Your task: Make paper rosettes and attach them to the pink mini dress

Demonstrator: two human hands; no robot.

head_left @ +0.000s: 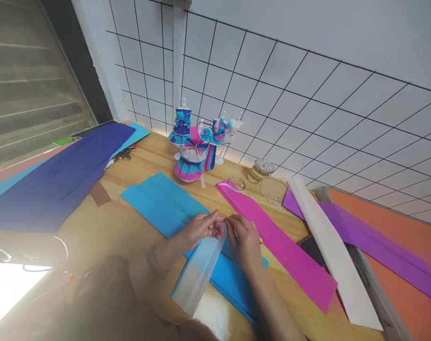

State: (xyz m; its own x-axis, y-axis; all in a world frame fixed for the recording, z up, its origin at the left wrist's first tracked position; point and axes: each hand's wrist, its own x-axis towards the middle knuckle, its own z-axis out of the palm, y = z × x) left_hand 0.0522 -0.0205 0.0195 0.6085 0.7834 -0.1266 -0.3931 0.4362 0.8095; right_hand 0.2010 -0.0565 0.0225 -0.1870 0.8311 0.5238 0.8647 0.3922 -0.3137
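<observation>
My left hand is at the middle of the view with its fingers curled at the top end of a pale white-and-blue strip. Beside it, my right hand pinches at the same end, its fingertips close to the left ones. Whatever lies between the fingertips is too small to make out. The strip slants down toward me over a wide folded blue sheet on the wooden table. To the right lies a long pink strip.
Small dress forms in paper dresses stand at the back, near a glass jar and a tape ring. White and purple strips lie right; a dark blue sheet lies left. A gridded wall stands behind.
</observation>
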